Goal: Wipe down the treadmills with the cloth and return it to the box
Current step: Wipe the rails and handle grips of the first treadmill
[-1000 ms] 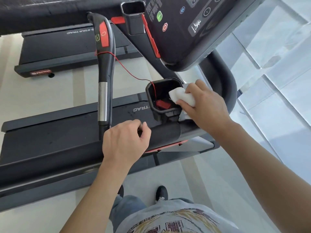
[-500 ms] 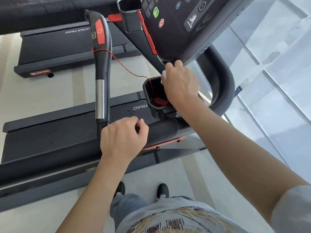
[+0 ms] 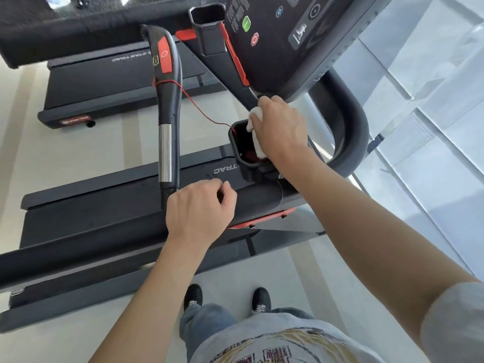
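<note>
The right hand (image 3: pixel 281 128) grips a white cloth (image 3: pixel 255 132), pressing it against the rim of a black cup holder (image 3: pixel 237 142) just under the console (image 3: pixel 288 35). Inside that holder, below the cloth, lies something red, and a thin red cord (image 3: pixel 199 106) runs from it up to the upright handle (image 3: pixel 167 100) to the hand's left. A second cup holder (image 3: pixel 209 27) stands farther off, beyond the hand, its inside dark. The left hand (image 3: pixel 200 210) is loosely curled, holding nothing, resting on the black crossbar (image 3: pixel 256 199) nearer the person. Two treadmills show: the near treadmill (image 3: pixel 91 205) under both hands and a second treadmill (image 3: pixel 117 82) beyond it. Between and beneath them is a pale striped floor (image 3: pixel 78 153); to the right of the right hand runs a glass wall (image 3: pixel 432 127). Two dark shoes (image 3: pixel 193 296) stand below.
</note>
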Demonstrator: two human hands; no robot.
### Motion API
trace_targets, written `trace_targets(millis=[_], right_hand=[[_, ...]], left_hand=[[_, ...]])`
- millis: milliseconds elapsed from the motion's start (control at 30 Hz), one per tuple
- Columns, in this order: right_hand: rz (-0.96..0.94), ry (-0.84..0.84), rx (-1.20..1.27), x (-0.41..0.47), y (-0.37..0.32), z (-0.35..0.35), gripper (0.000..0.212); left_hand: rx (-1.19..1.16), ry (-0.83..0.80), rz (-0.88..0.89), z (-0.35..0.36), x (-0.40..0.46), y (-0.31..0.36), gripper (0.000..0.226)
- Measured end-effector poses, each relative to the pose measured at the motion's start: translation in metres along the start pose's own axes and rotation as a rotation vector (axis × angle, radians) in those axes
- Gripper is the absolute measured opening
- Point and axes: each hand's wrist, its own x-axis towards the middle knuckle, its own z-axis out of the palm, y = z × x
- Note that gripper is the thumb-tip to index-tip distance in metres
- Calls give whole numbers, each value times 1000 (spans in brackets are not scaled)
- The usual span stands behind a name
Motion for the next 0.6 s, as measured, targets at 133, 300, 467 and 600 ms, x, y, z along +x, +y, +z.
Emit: trace_targets(millis=[133,300,467,600], right_hand=[[36,73,86,5,-9,4,28],[-179,-51,227,0,-26,10,31],[-146,-7,131,5,5,-1,26],[-96,15,74,-11,27,-15,26]], left_hand=[[-20,6,-4,0,0,-1,45],[-18,11,-9,1,0,-3,44],[-30,18,3,2,0,-4,43],[-33,26,-7,3,0,-3,43]])
